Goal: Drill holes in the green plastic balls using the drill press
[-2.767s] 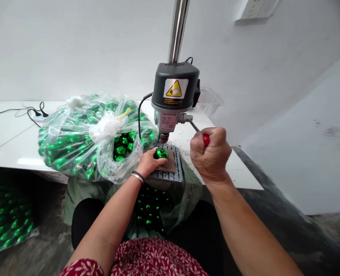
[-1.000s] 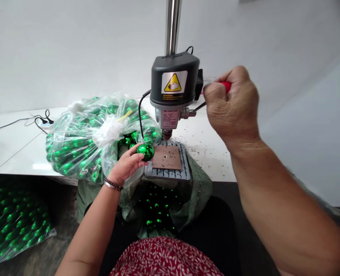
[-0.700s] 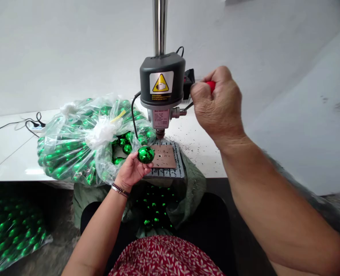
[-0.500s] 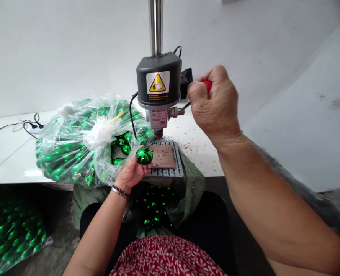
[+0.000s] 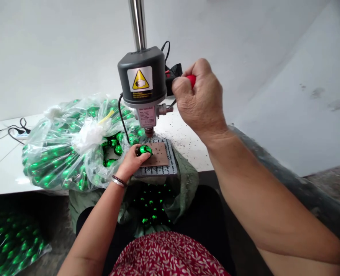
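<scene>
A shiny green Christmas bauble (image 5: 144, 150) is pinched in my left hand (image 5: 132, 161), over the brown board on the drill's base and close beside the drill bit. My right hand (image 5: 203, 101) is wrapped round the red-knobbed lever (image 5: 191, 81) of a small bench drill (image 5: 141, 76). The chuck (image 5: 149, 132) points down, its thin bit just above the board (image 5: 161, 159). Whether the bit touches the bauble I cannot tell.
A clear plastic bag (image 5: 58, 153) full of green baubles lies on the white table (image 5: 3, 153), left of the drill. Dark shavings are scattered behind the base. More baubles (image 5: 151, 214) lie in a green sack (image 5: 187, 184) at my lap. Another bag (image 5: 12, 241) sits at lower left.
My left hand has brought the bauble from in front of the board to over it, near the bit. The right hand keeps its grip on the lever. The view has shifted slightly.
</scene>
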{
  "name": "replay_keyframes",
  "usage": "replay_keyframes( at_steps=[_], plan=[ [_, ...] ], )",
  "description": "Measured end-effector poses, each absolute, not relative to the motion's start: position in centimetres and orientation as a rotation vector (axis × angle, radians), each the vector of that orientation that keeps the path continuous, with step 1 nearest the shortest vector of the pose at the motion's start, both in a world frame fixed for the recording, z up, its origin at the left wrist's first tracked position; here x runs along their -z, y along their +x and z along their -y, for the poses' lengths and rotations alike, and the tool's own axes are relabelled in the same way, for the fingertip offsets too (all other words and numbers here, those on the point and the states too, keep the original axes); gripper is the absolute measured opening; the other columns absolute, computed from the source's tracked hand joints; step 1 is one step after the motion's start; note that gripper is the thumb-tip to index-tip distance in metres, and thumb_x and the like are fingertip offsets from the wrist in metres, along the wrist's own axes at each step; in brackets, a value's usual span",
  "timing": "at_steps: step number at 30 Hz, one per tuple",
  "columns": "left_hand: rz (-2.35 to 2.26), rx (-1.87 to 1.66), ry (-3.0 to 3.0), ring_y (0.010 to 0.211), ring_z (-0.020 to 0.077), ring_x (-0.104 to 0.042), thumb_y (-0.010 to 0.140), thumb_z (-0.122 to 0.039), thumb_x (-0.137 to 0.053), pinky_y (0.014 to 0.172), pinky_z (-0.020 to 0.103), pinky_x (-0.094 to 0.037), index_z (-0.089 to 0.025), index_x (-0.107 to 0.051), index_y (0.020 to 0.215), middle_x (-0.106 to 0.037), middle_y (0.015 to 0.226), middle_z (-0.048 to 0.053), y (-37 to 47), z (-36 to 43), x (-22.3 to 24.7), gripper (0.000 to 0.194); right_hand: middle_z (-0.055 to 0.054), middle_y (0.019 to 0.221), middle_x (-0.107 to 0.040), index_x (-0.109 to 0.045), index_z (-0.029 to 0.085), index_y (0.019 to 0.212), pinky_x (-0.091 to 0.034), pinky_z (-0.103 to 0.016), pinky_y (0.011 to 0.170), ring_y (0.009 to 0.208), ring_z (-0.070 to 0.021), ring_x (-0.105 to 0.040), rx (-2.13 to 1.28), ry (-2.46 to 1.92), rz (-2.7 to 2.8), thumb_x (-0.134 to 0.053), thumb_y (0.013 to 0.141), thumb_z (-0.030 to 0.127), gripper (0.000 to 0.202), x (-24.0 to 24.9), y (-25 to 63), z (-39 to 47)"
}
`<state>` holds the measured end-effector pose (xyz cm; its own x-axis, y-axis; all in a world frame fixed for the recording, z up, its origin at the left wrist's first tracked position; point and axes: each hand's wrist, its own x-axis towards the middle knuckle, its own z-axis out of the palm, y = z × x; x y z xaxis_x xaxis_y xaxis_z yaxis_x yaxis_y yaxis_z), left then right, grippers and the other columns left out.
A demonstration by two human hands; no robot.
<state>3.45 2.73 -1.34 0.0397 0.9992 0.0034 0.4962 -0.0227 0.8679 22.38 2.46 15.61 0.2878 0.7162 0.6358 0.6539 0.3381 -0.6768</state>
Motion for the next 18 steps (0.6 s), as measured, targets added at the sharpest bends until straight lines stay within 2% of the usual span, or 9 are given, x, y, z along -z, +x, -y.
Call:
replay_keyframes(
  at_steps=[4,10,15,18],
  plan=[
    [-1.596,-0.82,1.711,0.093,0.0204,-0.063,0.074,-0.035,-0.067,0.084,0.032,-0.048,-0.015,-0.06,0.113,-0.069,0.103,0.008,3.9,-3.0,1.2,0.044,0.005,0.065,-0.035,-0.043,0.018,0.079,-0.028,-0.02,0.064,0.06,-0.0054,-0.03,-0.056,-1.317,1.425,-0.049,0.086,0.025,0.012,-15.2,22.6,-2.5],
    [-1.673,-0.805,1.732,0.098,0.022,-0.064,0.072,-0.034,-0.07,0.089,0.033,-0.048,-0.016,-0.06,0.118,-0.07,0.108,0.009,4.4,-3.2,1.1,0.051,0.003,0.068,-0.038,-0.045,0.017,0.078,-0.025,-0.018,0.062,0.06,-0.0056,-0.031,0.007,-1.27,1.451,-0.043,0.083,0.032,0.015,-15.1,23.0,-2.5],
    [-1.719,-0.767,1.729,0.101,0.0235,-0.065,0.071,-0.035,-0.072,0.091,0.034,-0.049,-0.014,-0.058,0.124,-0.07,0.113,0.011,4.9,-3.6,0.7,0.059,0.004,0.066,-0.038,-0.038,0.019,0.076,-0.025,-0.022,0.064,0.061,-0.0077,-0.029,-0.025,-1.377,1.487,-0.045,0.083,0.03,0.014,-16.0,23.0,-2.9],
    [-1.727,-0.697,1.774,0.098,0.0229,-0.066,0.07,-0.034,-0.074,0.09,0.033,-0.05,-0.016,-0.06,0.125,-0.071,0.112,0.009,5.2,-3.5,0.0,0.06,0.004,0.065,-0.036,-0.033,0.02,0.074,-0.023,-0.024,0.064,0.062,-0.0087,-0.027,-0.05,-1.425,1.508,-0.045,0.085,0.029,0.019,-16.6,23.0,-3.2]
  ],
)
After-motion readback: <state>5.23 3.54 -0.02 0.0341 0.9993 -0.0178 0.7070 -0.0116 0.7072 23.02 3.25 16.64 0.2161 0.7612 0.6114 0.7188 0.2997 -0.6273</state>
